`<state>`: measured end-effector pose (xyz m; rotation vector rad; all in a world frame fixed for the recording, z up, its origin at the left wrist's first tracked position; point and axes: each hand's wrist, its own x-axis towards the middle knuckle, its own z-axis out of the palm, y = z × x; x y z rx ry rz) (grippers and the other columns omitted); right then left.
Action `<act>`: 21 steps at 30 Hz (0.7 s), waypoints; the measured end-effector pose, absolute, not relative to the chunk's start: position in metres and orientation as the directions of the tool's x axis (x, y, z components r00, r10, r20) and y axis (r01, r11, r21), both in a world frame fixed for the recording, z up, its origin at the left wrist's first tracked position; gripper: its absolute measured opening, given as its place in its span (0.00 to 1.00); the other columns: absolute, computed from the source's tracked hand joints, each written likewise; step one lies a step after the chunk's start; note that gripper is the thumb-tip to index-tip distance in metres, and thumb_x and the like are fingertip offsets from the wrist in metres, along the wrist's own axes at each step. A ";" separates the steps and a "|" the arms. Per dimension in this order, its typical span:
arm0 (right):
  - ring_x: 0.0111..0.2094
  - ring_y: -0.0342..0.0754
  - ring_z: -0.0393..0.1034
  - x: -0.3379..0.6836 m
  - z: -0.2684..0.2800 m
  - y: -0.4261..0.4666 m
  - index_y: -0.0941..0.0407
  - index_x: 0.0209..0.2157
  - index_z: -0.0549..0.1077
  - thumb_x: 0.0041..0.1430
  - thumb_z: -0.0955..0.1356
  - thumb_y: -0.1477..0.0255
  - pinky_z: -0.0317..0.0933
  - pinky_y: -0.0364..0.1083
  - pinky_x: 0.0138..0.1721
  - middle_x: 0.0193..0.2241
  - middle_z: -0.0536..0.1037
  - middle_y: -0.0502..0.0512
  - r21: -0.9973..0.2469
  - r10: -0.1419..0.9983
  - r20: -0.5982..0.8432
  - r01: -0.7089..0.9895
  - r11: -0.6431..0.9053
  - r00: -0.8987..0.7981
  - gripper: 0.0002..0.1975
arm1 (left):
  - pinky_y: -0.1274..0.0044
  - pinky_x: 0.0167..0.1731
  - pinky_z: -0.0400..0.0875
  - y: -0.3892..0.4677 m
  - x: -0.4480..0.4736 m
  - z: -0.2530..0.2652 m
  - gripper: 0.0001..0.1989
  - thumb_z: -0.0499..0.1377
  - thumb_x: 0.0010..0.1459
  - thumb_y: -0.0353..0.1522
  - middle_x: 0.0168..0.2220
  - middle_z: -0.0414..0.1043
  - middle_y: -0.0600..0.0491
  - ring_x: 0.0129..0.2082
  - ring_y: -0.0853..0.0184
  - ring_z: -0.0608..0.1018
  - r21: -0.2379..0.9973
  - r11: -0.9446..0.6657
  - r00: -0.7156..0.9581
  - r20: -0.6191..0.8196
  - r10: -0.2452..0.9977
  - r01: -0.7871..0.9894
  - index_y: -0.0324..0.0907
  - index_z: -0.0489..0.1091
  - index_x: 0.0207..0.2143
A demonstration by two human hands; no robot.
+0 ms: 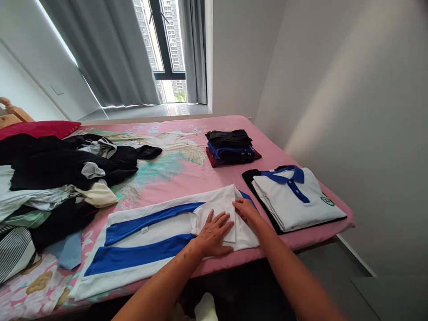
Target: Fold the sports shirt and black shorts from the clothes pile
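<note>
A white and blue shirt [143, 252] lies lengthwise along the near edge of the bed, its sides folded inward and a small tag showing. One white sleeve [211, 213] is laid back over the body of the shirt. My left hand [216, 234] rests flat on that sleeve, fingers spread. At the sleeve's far edge, the fingertips of my right hand [245, 209] are pinched together on the white cloth. Just right of my right hand is a folded white polo shirt [294, 196] with a blue collar, lying on dark folded cloth.
A loose heap of clothes [60, 178] covers the bed's left side, beside a red pillow [43, 129]. Farther back stands a small stack of dark folded garments [230, 147]. The pink patterned bedsheet [177, 169] lies under everything. A wall [334, 111] runs along the right.
</note>
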<state>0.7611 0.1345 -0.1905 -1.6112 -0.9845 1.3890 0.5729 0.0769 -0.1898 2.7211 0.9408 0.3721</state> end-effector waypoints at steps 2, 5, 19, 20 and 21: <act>0.11 0.34 0.47 0.762 -0.190 0.136 0.57 0.27 0.65 0.49 0.66 0.66 0.37 0.37 0.11 0.12 0.59 0.40 -0.910 0.910 -0.403 0.060 -0.409 0.095 0.09 | 0.53 0.60 0.36 0.073 0.577 -0.193 0.37 0.60 0.46 0.37 0.62 0.54 0.42 0.63 0.51 0.54 0.295 -0.751 0.747 0.150 0.647 0.591 0.43 0.56 0.59; 0.11 0.35 0.49 0.763 -0.187 0.137 0.56 0.26 0.63 0.50 0.65 0.65 0.37 0.37 0.11 0.14 0.60 0.41 -0.908 0.908 -0.416 0.037 -0.418 0.054 0.10 | 0.54 0.60 0.41 0.070 0.582 -0.200 0.37 0.57 0.44 0.29 0.62 0.54 0.41 0.63 0.52 0.54 0.297 -0.727 0.720 0.154 0.676 0.619 0.41 0.54 0.60; 0.10 0.38 0.55 0.759 -0.179 0.137 0.55 0.21 0.63 0.51 0.66 0.55 0.42 0.37 0.10 0.11 0.64 0.47 -0.864 0.880 -0.473 0.217 -0.454 -0.044 0.18 | 0.56 0.61 0.47 0.069 0.580 -0.212 0.34 0.55 0.46 0.29 0.60 0.56 0.40 0.62 0.53 0.56 0.383 -0.684 0.638 0.260 0.725 0.621 0.38 0.54 0.59; 0.10 0.38 0.56 0.760 -0.178 0.136 0.55 0.21 0.64 0.49 0.68 0.55 0.43 0.37 0.10 0.10 0.64 0.47 -0.852 0.872 -0.486 0.249 -0.460 -0.056 0.18 | 0.55 0.60 0.47 0.069 0.580 -0.212 0.35 0.55 0.46 0.29 0.60 0.56 0.40 0.62 0.53 0.56 0.380 -0.685 0.638 0.261 0.725 0.622 0.38 0.54 0.59; 0.10 0.39 0.57 0.761 -0.177 0.135 0.56 0.21 0.64 0.46 0.70 0.56 0.44 0.37 0.10 0.10 0.65 0.48 -0.841 0.863 -0.501 0.277 -0.465 -0.069 0.18 | 0.55 0.60 0.48 0.069 0.580 -0.213 0.35 0.55 0.46 0.30 0.60 0.56 0.40 0.62 0.53 0.56 0.379 -0.684 0.636 0.263 0.726 0.624 0.39 0.53 0.59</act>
